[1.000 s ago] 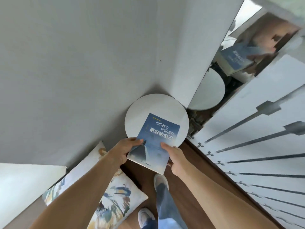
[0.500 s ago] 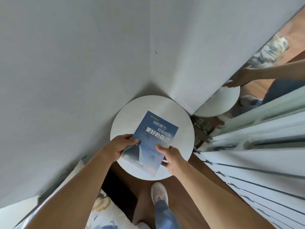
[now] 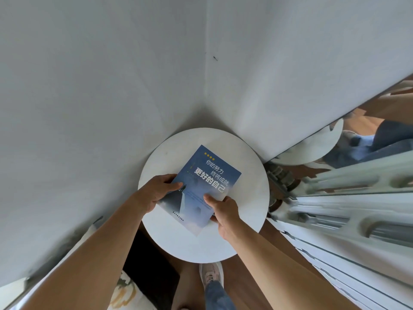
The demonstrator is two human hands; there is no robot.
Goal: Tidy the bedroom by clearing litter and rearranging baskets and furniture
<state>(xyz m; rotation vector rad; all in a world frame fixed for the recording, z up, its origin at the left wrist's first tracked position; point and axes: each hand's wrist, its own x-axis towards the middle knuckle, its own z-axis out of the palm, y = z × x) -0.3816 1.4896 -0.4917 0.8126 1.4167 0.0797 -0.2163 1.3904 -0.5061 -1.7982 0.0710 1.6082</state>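
A blue paperback book [image 3: 207, 175] with white Chinese lettering lies cover-up over a round white side table [image 3: 248, 193] that stands in the corner of two grey walls. My left hand [image 3: 156, 193] grips the book's left edge, thumb on the cover. My right hand [image 3: 223, 209] holds its lower right edge, thumb on top. Whether the book rests fully on the tabletop or hovers just above it, I cannot tell.
A mirror [image 3: 357, 135] leans on the right wall and reflects the table and my legs. White panelled furniture [image 3: 348, 220] runs along the right. A patterned pillow [image 3: 125, 294] lies at the lower left. My shoe [image 3: 211, 275] stands on the wooden floor below the table.
The book has come down and forward over the tabletop, held in both hands throughout. I have stepped closer, so the table now looks larger and more central.
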